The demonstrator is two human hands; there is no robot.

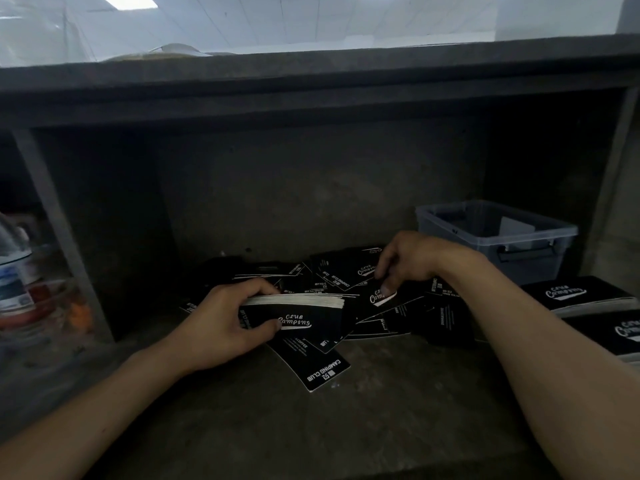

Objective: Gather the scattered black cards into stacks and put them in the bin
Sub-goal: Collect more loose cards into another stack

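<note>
Dozens of thin, light, likely slick cards lie scattered left of the bin; left hand grip clamps a stack across its edges, right hand grip pinches one loose card nearer the bin, so squeeze edgewise or they fan.

I look into a dark concrete shelf with a rough back wall under a thick top slab. An upright divider stands at left; beyond it I make out a blurred, labelled plastic bottle. A ceiling light glows above.
</note>
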